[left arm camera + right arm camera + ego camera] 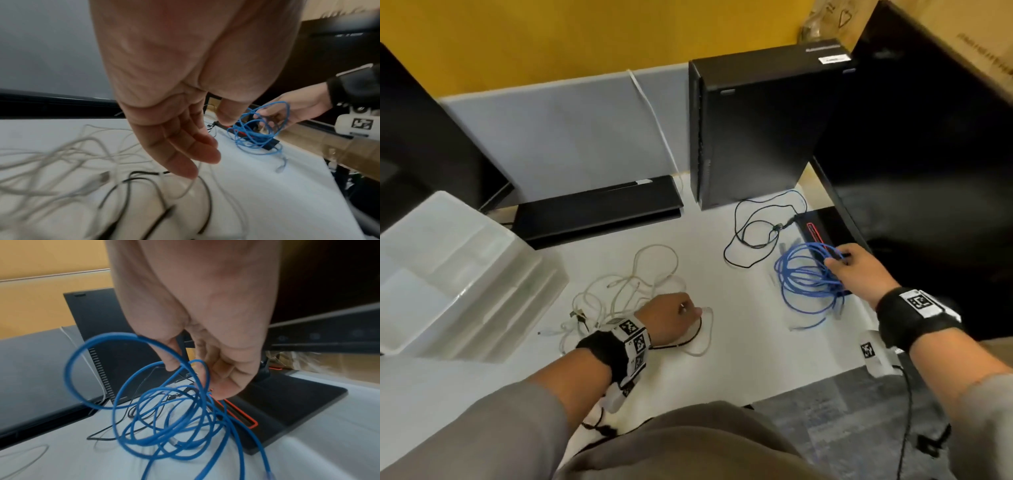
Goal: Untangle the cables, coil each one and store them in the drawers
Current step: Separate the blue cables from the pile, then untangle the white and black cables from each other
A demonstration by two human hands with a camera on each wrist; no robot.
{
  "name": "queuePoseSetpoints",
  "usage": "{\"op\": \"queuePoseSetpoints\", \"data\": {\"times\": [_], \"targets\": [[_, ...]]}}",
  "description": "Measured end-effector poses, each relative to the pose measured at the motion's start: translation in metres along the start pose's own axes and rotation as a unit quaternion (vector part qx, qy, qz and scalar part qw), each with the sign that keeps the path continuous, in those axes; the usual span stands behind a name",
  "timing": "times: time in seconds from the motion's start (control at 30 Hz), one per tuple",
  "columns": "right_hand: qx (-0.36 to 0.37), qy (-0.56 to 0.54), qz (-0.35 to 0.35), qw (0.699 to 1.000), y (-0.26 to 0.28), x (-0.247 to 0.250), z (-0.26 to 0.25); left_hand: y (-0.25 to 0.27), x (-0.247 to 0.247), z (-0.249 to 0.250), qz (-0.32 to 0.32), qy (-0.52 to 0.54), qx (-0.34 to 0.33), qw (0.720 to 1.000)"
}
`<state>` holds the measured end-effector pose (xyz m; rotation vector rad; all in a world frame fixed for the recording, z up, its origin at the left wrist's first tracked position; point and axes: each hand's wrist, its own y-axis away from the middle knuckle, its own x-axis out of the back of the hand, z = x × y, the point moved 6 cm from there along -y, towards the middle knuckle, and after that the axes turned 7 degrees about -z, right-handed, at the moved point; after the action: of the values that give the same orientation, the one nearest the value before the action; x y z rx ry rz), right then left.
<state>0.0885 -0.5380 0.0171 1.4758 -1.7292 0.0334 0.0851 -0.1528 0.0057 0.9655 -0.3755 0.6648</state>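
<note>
A loose bundle of blue cable (801, 277) lies at the right of the white table. My right hand (839, 258) grips its upper loops; in the right wrist view thumb and fingers (224, 373) curl round several strands of the blue cable (164, 426), lifting them while the rest trails on the table. A tangle of white cables (626, 291) lies in the middle. Over its right edge my left hand (685, 310) hovers with relaxed fingers (197, 151) and holds nothing. A white strand (191, 186) and a thin black cable (127, 180) pass just under the fingertips.
A translucent drawer unit (448, 274) stands at the left. Another thin black cable (753, 226) loops behind the blue one, beside a black computer tower (756, 130). A monitor stand base (825, 222) with a red outline sits under the blue loops. A flat black device (599, 209) lies at the back.
</note>
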Motion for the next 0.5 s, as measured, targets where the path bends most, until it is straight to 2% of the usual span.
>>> {"op": "queuePoseSetpoints", "data": {"times": [0.07, 0.17, 0.23, 0.33, 0.4, 0.5], "targets": [[-0.004, 0.042, 0.029, 0.999, 0.0, 0.003, -0.008, 0.006, 0.01, -0.025, 0.023, 0.016, 0.012, 1.0], [0.037, 0.082, 0.081, 0.993, 0.007, 0.01, -0.029, 0.023, 0.033, -0.068, 0.084, 0.06, 0.028, 0.994], [0.089, 0.106, 0.117, 0.984, 0.02, 0.011, -0.051, 0.038, 0.048, -0.095, 0.133, 0.093, 0.043, 0.986], [0.219, 0.134, 0.155, 0.954, 0.052, -0.012, -0.097, 0.062, 0.06, -0.131, 0.205, 0.158, 0.074, 0.963], [0.288, 0.13, 0.105, 0.943, 0.071, -0.053, -0.12, 0.073, 0.058, -0.144, 0.225, 0.185, 0.082, 0.953], [0.333, 0.135, -0.08, 0.93, 0.087, -0.139, -0.13, 0.082, 0.041, -0.14, 0.183, 0.194, 0.061, 0.962]]}}
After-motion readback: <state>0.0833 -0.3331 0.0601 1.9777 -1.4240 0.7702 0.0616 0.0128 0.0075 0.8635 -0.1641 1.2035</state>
